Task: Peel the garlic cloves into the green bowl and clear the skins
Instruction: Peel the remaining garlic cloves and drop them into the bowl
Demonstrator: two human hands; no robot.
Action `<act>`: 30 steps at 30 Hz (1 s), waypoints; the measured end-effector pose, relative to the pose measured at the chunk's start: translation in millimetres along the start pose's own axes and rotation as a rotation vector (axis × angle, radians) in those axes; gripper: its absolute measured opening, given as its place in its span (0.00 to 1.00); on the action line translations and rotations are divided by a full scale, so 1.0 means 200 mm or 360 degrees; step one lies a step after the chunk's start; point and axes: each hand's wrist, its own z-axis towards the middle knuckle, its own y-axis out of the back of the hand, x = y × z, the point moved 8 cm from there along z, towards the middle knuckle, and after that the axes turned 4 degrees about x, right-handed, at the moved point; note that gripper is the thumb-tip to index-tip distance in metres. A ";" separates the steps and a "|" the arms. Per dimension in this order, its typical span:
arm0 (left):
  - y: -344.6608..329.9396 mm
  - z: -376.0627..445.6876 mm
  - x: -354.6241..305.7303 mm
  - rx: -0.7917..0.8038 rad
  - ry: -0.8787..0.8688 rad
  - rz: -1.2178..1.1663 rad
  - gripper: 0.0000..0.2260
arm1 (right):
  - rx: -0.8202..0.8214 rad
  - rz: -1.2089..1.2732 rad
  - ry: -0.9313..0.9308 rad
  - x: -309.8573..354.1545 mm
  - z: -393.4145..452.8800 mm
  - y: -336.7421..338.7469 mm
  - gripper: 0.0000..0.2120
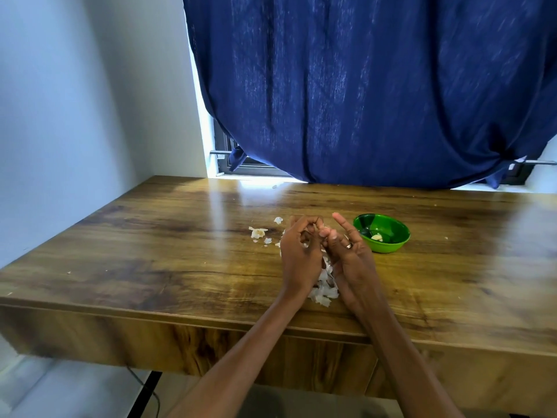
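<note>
A garlic clove [324, 233], mostly hidden, sits pinched between the fingertips of both hands above the wooden table [150, 236]. The left hand [300, 251] curls its fingers round it; the right hand [346, 251] pinches with its thumb, index finger pointing out straight. At three o'clock from the hands stands the green bowl [391, 245], one peeled clove [376, 236] inside. Loose skins [324, 289] lie at six o'clock beneath the wrists, more scraps [258, 232] at nine o'clock. A slippery clove could likely pop free and miss the bowl.
</note>
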 end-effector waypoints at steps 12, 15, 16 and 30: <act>-0.02 -0.02 -0.05 0.0045 -0.0155 0.0282 0.05 | -0.0013 -0.0054 -0.0074 0.01 -0.01 0.03 0.15; -0.02 -0.02 -0.06 0.0061 -0.0173 0.0303 0.05 | -0.0046 0.0006 -0.0083 0.00 -0.01 0.04 0.14; -0.02 -0.03 -0.06 0.0074 -0.0190 0.0311 0.04 | -0.0056 0.0026 -0.0094 -0.01 -0.01 0.04 0.14; -0.03 -0.07 -0.16 0.0048 -0.0464 0.0434 0.04 | -0.0137 0.0210 -0.0082 0.00 -0.01 0.06 0.14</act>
